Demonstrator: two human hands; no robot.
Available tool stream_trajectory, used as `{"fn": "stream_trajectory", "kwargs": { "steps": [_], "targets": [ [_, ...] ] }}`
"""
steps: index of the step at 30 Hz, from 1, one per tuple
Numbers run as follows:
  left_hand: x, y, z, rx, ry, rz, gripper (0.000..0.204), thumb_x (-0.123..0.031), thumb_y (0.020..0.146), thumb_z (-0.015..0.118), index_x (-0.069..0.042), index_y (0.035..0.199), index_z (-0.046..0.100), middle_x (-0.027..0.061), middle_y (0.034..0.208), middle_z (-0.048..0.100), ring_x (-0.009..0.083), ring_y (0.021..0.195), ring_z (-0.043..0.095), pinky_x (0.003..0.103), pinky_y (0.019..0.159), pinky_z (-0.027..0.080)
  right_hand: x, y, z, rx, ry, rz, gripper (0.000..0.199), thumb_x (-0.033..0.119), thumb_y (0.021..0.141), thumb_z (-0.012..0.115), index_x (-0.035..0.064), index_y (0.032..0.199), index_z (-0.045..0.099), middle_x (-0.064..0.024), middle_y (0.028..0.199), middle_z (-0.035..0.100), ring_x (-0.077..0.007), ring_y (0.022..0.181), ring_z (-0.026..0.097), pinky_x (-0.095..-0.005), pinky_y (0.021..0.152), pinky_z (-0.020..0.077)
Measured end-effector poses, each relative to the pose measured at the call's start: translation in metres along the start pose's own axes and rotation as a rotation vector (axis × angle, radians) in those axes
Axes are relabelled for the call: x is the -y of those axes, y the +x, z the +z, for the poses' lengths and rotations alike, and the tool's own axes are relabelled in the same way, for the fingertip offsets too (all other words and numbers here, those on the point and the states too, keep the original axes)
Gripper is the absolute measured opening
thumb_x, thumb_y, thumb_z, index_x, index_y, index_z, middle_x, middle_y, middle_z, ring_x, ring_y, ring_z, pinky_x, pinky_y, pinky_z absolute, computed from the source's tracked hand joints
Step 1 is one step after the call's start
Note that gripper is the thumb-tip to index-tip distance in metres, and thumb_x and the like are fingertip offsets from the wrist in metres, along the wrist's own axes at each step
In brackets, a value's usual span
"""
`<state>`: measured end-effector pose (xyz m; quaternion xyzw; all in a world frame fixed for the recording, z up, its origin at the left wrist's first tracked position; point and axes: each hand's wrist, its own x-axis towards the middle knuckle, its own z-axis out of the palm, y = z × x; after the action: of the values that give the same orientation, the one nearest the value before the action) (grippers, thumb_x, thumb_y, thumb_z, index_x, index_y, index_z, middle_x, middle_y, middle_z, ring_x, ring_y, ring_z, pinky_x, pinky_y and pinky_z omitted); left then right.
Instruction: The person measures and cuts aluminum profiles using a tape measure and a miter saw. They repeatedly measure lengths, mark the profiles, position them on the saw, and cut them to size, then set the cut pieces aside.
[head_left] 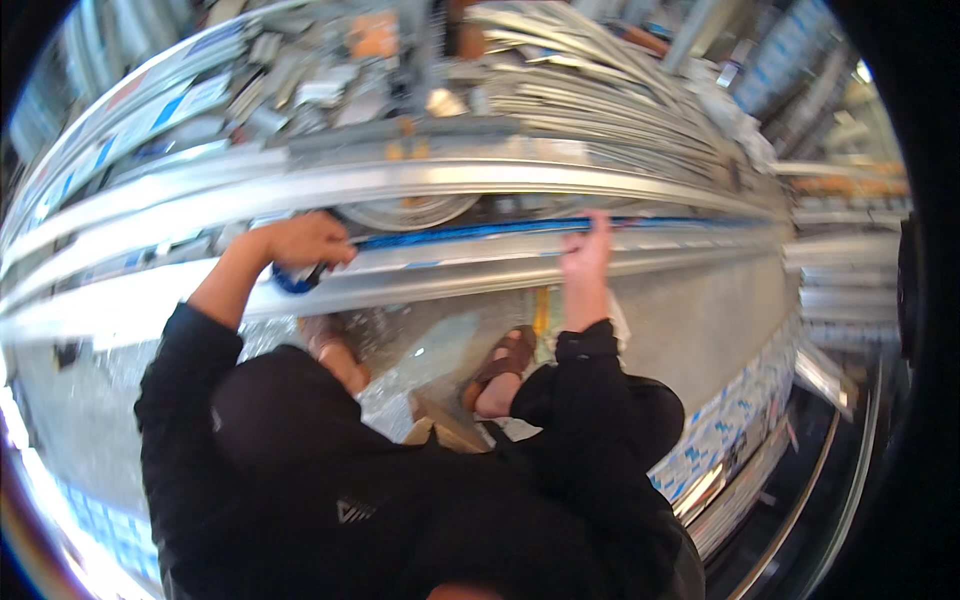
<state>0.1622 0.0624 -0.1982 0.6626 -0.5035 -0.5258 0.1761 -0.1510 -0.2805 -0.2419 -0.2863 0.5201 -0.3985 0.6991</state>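
Observation:
A long silvery metal profile (440,279) lies across in front of me, with a thin blue strip (480,232) running along it between my hands and on to the right. My left hand (312,240) is closed at the strip's left end. A rounded blue and black object (291,279) shows under its fingers; its kind is hard to make out. My right hand (587,255) is over the strip farther right, one finger or thumb stretched up and the others curled in. Its fingertips are blurred, and they seem to grip the strip.
Another long metal profile (420,178) lies just beyond, and a round grey disc (415,214) partly shows between the two. Many metal bars (610,110) and offcuts (335,88) are piled farther back. My sandalled feet (503,362) stand on the floor close by. More profiles (740,475) lie at the lower right.

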Motion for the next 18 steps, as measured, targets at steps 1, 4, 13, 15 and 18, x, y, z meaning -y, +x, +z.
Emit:
{"fn": "stream_trajectory", "kwargs": {
  "steps": [1,4,13,15,18],
  "targets": [
    [-0.003,0.003,0.004,0.005,0.013,-0.028,0.039,-0.038,0.098,0.060,-0.004,0.088,0.075,0.0081,0.079,0.072,0.0180,0.075,0.066,0.035,0.072,0.052,-0.005,0.002,-0.005,0.001,0.008,0.033,0.023,0.035,0.092,0.068,0.0193,0.080,0.057,0.0017,0.066,0.050,-0.0099,0.041,0.030,-0.0258,0.036,0.0209],
    [-0.012,0.000,0.011,0.060,0.055,-0.067,0.039,-0.036,0.099,0.059,-0.002,0.090,0.077,0.0092,0.079,0.073,0.0182,0.075,0.068,0.034,0.075,0.054,-0.015,0.001,-0.027,-0.009,0.176,0.101,0.040,0.053,0.100,0.057,0.0153,0.086,0.056,0.0004,0.072,0.056,-0.0108,0.041,0.033,-0.0274,0.037,0.0259],
    [-0.016,-0.045,0.037,0.108,-0.047,-0.256,0.032,-0.032,0.098,0.061,-0.006,0.099,0.079,0.0026,0.082,0.074,0.0117,0.078,0.064,0.028,0.077,0.051,-0.017,-0.019,-0.059,-0.120,0.158,0.051,0.035,0.046,0.103,0.053,0.0112,0.098,0.053,-0.0074,0.083,0.064,-0.0131,0.040,0.037,-0.0303,0.038,0.0298],
    [-0.015,-0.050,0.043,0.100,-0.045,-0.231,0.031,-0.031,0.099,0.060,-0.005,0.100,0.078,0.0030,0.082,0.074,0.0118,0.079,0.064,0.029,0.078,0.051,-0.021,-0.024,-0.066,-0.154,0.147,0.049,0.034,0.044,0.103,0.053,0.0111,0.096,0.053,-0.0073,0.083,0.064,-0.0140,0.039,0.036,-0.0301,0.038,0.0296],
    [-0.011,-0.055,0.050,0.079,-0.027,-0.274,0.031,-0.031,0.099,0.061,-0.004,0.100,0.078,0.0037,0.082,0.074,0.0120,0.079,0.064,0.029,0.079,0.051,-0.027,-0.029,-0.076,-0.204,0.106,0.048,0.034,0.044,0.104,0.053,0.0114,0.093,0.054,-0.0068,0.082,0.063,-0.0142,0.039,0.035,-0.0298,0.038,0.0302]
  ]
}}
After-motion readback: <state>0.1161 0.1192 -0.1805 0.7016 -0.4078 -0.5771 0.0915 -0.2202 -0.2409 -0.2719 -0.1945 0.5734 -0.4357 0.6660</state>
